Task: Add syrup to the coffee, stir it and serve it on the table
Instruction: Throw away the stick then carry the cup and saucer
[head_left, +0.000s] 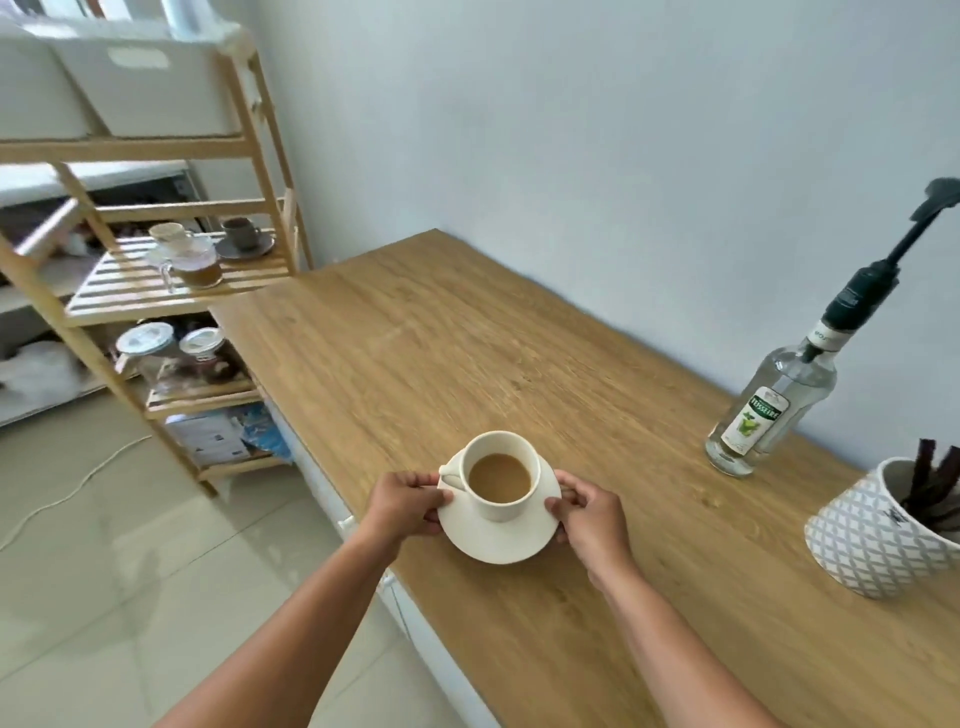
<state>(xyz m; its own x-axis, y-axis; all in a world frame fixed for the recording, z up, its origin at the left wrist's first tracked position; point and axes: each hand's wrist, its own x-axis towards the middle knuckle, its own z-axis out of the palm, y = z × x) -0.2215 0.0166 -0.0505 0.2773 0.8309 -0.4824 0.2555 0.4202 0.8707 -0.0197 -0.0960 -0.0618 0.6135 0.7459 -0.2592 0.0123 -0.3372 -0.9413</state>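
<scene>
**Cup in both hands, syrup off to the right**

The cup (500, 475) sits on its saucer (496, 540), and it is full of light brown coffee. The left hand (408, 503) pinches the left rim of the saucer. The right hand (584, 514) pinches the right rim. So both hands are closed on the saucer, one on each side, with the cup between them. The cup's handle points left, toward the left hand.

The saucer is at the near edge of the counter (415, 364). I cannot tell if it rests on the wood or is held just above it.

The syrup bottle (769, 410) stands far off to the right and a bit further back, near the wall. It has a dark pump (883, 270) on top, and the spout leans up and to the right, away from the cup. The right hand is the nearer one to the bottle.

I think the syrup step comes next. The cup and the bottle are well apart, so one must go to the other. A white patterned pot (872, 540) with dark sticks stands at the right, nearer than the bottle. No spoon shows on the saucer.
</scene>
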